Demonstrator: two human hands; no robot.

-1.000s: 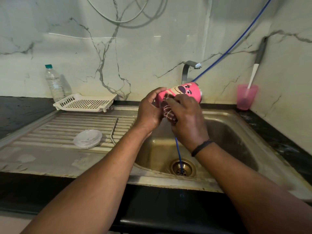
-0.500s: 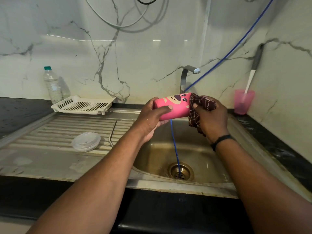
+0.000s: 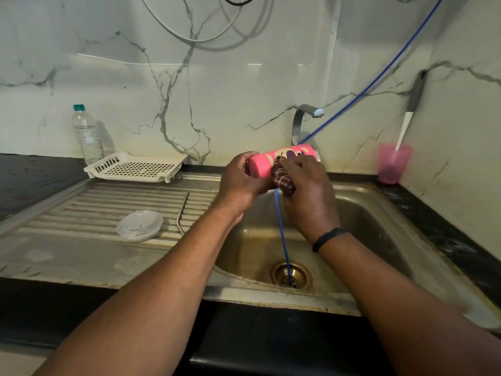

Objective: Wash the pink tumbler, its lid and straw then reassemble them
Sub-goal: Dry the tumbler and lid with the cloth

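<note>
One head-worn wide-angle view looks forward and down, close over the sink [image 3: 379, 213] at frame centre. The marble wall [image 3: 135, 77] fills the upper frame.

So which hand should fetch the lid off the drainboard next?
Left, probably. The lid lies left of the basin, on the left hand's side; the right hand grips the cloth against the tumbler.

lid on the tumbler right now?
No: the clear lid lies on the drainboard, apart from the pink tumbler held sideways over the sink.
</note>
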